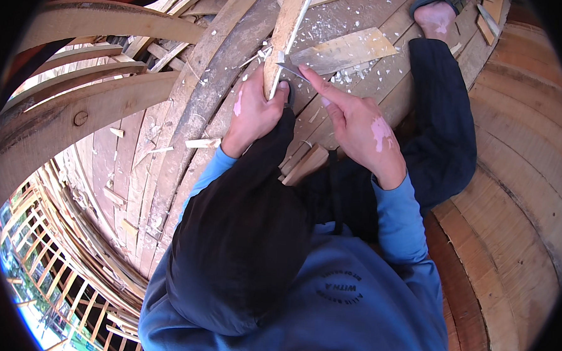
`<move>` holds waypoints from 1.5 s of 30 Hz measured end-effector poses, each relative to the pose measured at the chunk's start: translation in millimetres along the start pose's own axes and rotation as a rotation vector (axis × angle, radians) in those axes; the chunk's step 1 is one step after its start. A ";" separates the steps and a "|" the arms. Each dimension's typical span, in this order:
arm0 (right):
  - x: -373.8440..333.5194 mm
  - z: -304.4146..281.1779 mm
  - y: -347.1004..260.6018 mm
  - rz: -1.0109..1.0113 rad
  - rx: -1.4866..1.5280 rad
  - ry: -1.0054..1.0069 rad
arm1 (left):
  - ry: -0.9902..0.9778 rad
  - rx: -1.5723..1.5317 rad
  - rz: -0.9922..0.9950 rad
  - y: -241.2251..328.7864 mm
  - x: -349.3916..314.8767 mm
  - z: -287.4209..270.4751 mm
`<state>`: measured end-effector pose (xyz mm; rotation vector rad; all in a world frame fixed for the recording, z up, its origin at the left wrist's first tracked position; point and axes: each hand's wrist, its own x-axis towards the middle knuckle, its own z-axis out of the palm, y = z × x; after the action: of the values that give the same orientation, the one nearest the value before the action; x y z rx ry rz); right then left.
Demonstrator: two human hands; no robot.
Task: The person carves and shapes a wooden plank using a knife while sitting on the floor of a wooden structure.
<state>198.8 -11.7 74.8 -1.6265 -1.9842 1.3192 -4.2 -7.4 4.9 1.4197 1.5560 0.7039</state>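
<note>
A long, pale wooden strip [290, 22] runs up from my left hand [253, 111], whose fingers and thumb wrap round its near end. A knife [292, 68] is in my right hand [363, 126], with the index finger stretched along the back of its blade. The blade meets the strip's right edge just above my left thumb. Most of the handle is hidden under my right hand. Light shavings [355, 75] lie scattered on the planks beside the strip.
Plank flooring [203, 97] spreads around me, with offcuts [201, 143] and a flat board [346, 51] on it. Curved timber ribs [90, 92] rise at the left. A planked wall [514, 142] curves up at the right. Wood blocks [306, 163] lie between my legs.
</note>
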 end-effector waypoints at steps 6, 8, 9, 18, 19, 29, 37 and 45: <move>-1.5 13.2 4.2 -0.123 -0.077 0.172 | 0.009 0.106 -0.002 10.1 -2.2 -3.2; 4.5 23.2 11.3 -0.163 -0.054 0.269 | -0.011 0.064 -0.045 12.9 -0.4 -3.3; 6.2 27.6 12.8 -0.177 -0.054 0.303 | -0.002 0.059 -0.037 12.4 -1.1 -3.8; 17.4 51.2 -0.2 -0.129 0.114 0.376 | 0.054 -0.170 -0.065 11.2 2.4 0.7; 13.5 44.3 -2.6 -0.127 0.110 0.332 | 0.057 -0.212 -0.080 1.5 2.4 1.9; 0.1 6.0 -7.6 -0.052 -0.082 0.127 | 0.014 0.046 -0.038 8.7 -2.6 -5.1; 14.1 32.4 9.0 -0.071 -0.154 0.338 | -0.024 0.034 -0.079 4.7 1.7 3.6; 14.6 44.9 10.2 -0.030 0.001 0.286 | 0.002 0.028 -0.089 -1.4 2.7 7.2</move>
<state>169.8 -20.6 37.2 -1.6708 -1.8285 1.0108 1.6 -6.1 -0.1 1.3619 1.6259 0.6323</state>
